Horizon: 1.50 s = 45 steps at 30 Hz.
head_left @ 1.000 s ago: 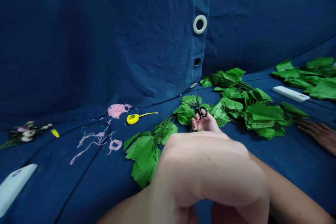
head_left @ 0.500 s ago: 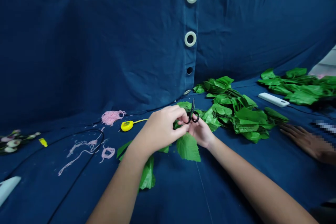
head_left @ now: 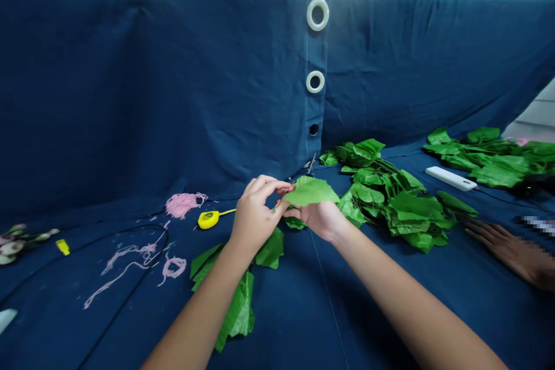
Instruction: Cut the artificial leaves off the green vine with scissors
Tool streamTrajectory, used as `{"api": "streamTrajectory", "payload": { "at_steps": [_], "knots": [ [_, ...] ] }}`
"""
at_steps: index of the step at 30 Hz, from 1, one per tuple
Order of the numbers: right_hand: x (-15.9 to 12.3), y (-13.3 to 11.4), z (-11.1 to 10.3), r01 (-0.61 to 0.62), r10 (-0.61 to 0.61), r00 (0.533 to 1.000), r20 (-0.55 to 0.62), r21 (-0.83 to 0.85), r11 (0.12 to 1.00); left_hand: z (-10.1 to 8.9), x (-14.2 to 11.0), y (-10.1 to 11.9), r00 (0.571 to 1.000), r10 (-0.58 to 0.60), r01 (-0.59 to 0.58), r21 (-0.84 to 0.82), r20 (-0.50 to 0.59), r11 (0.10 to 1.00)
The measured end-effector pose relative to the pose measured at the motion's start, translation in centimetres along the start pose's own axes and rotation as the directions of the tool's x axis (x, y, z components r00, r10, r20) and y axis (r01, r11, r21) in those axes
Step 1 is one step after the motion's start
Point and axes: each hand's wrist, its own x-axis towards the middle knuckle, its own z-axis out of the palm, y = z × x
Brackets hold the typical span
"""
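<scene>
1. Artificial leaf, green and fabric-like with a toothed edge, sits between your hands above the dark blue cloth.
2. Your left hand pinches its left end; your right hand is partly hidden behind it, grip unclear.
3. Beside fuzzy pink yarn, the rounded yellow tape measure's dark label is unreadable.

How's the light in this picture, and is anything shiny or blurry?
In the head view, the blue cloth is darker toward the left; in the same view, the leaf pile has a pale sheen, the leaf over the right hand has a clear outline, and blocky pixels cover a patch at the right edge.
</scene>
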Motion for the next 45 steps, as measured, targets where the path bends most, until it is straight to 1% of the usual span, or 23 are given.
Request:
{"api": "streamTrajectory", "payload": {
  "at_steps": [2, 4, 6, 8, 10, 11, 13, 14, 16, 17, 19, 20, 22, 25, 27, 29, 32, 35, 38, 42, 45],
  "knots": [
    [0.3, 0.2, 0.8, -0.007, 0.007, 1.000, -0.022, -0.013, 1.000, -0.1, -0.2, -0.5, 0.998, -0.032, 0.032, -0.013, -0.052, 0.999],
    [0.5, 0.1, 1.3, -0.021, 0.016, 0.997, -0.069, -0.073, 0.997, -0.2, -0.2, -0.8, 0.993, -0.072, 0.070, -0.031, -0.089, 0.997],
    [0.5, -0.5, 1.2, -0.029, -0.004, 0.990, -0.144, -0.222, 0.975, -0.2, -0.1, -1.1, 0.983, -0.148, 0.135, -0.110, -0.114, 0.985],
    [0.4, -1.5, 0.6, -0.017, -0.068, 0.976, -0.205, -0.386, 0.922, -0.1, 0.0, -1.5, 0.956, -0.273, 0.237, -0.272, -0.104, 0.933],
    [-0.1, -2.2, -0.4, -0.016, -0.098, 0.967, -0.234, -0.441, 0.897, 0.3, -0.2, -1.7, 0.915, -0.402, 0.341, -0.452, -0.042, 0.824],
    [-0.6, -2.3, -1.0, -0.032, -0.076, 0.970, -0.231, -0.432, 0.901, 0.5, -0.6, -1.7, 0.891, -0.454, 0.388, -0.532, 0.008, 0.753],
    [-2.1, -1.8, -2.2, -0.090, 0.020, 0.982, -0.187, -0.373, 0.924, 1.3, -2.2, -1.6, 0.835, -0.537, 0.472, -0.655, 0.118, 0.590],
    [-3.1, -1.1, -2.8, -0.118, 0.069, 0.985, -0.156, -0.333, 0.936, 1.8, -3.3, -1.6, 0.800, -0.567, 0.520, -0.700, 0.199, 0.489],
    [-5.2, 0.8, -3.9, -0.193, 0.178, 0.981, -0.080, -0.253, 0.948, 3.0, -6.0, -1.5, 0.725, -0.582, 0.622, -0.714, 0.369, 0.323],
    [-6.3, 1.8, -4.4, -0.223, 0.218, 0.975, -0.048, -0.222, 0.949, 3.6, -7.4, -1.5, 0.685, -0.592, 0.660, -0.705, 0.423, 0.260],
    [-8.0, 3.8, -5.3, -0.274, 0.276, 0.961, -0.021, -0.195, 0.942, 4.8, -10.1, -1.7, 0.608, -0.611, 0.726, -0.666, 0.507, 0.171],
    [-8.6, 4.6, -5.6, -0.310, 0.317, 0.949, -0.008, -0.221, 0.925, 5.3, -11.1, -1.9, 0.582, -0.614, 0.748, -0.647, 0.532, 0.148],
    [-9.1, 5.6, -6.2, -0.310, 0.335, 0.942, 0.011, -0.348, 0.885, 6.0, -12.5, -2.3, 0.559, -0.609, 0.770, -0.624, 0.563, 0.131],
    [-9.2, 5.9, -6.8, -0.224, 0.282, 0.959, 0.035, -0.519, 0.825, 6.3, -13.1, -2.8, 0.553, -0.605, 0.764, -0.639, 0.572, 0.094],
    [-9.1, 5.6, -7.1, -0.207, 0.270, 0.962, 0.033, -0.552, 0.808, 6.4, -13.1, -3.1, 0.538, -0.616, 0.758, -0.650, 0.576, 0.055],
    [-9.2, 5.3, -7.1, -0.226, 0.286, 0.958, 0.019, -0.565, 0.794, 6.4, -13.0, -3.2, 0.514, -0.646, 0.758, -0.652, 0.565, 0.033],
    [-9.3, 5.1, -7.1, -0.254, 0.314, 0.949, 0.002, -0.587, 0.769, 6.5, -13.1, -3.2, 0.489, -0.713, 0.743, -0.668, 0.502, 0.039],
    [-9.4, 5.0, -7.0, -0.254, 0.318, 0.948, -0.004, -0.610, 0.750, 6.6, -13.2, -3.4, 0.486, -0.753, 0.715, -0.697, 0.444, 0.050],
    [-9.4, 4.7, -7.0, -0.270, 0.346, 0.938, -0.008, -0.640, 0.719, 6.7, -13.2, -3.7, 0.488, -0.756, 0.704, -0.709, 0.436, 0.045],
    [-9.3, 3.5, -6.9, -0.355, 0.460, 0.886, -0.049, -0.709, 0.609, 6.7, -13.1, -3.8, 0.501, -0.740, 0.701, -0.712, 0.448, 0.043],
    [-9.2, 2.7, -6.7, -0.413, 0.496, 0.861, -0.109, -0.719, 0.559, 6.7, -12.9, -3.7, 0.502, -0.742, 0.694, -0.719, 0.444, 0.039]
  ]
}}
